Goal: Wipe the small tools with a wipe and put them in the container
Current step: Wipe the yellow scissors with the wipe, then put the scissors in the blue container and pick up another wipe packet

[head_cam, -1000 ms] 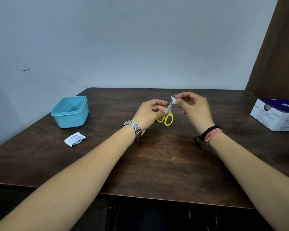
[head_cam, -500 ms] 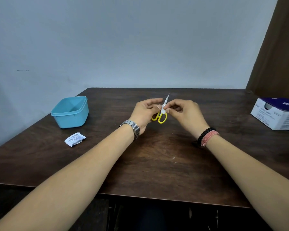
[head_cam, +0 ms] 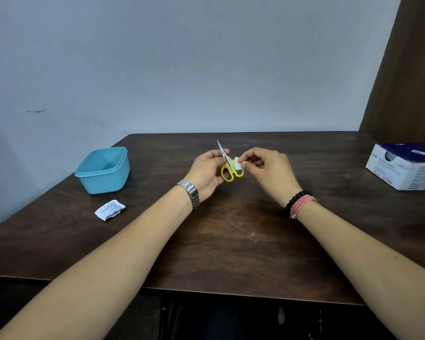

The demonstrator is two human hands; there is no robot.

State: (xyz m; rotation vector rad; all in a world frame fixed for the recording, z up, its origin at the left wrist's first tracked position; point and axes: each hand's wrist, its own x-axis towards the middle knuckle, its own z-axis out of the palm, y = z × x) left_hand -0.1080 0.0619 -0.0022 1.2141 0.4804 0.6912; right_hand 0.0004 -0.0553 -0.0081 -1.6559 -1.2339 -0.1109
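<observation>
The scissors (head_cam: 227, 165) have yellow handles and silver blades; the wipe (head_cam: 238, 163) beside them is white. At far left sits a light blue container (head_cam: 103, 171) — plain, unpatterned. The packet (head_cam: 109, 209) near it is white with fine dark print. The table (head_cam: 231, 231) is dark brown, grain-streaked — the box (head_cam: 405, 166) at right white and navy.

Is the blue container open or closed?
Open: the blue container has no lid, and its inside floor shows, with no tool in it.
</observation>
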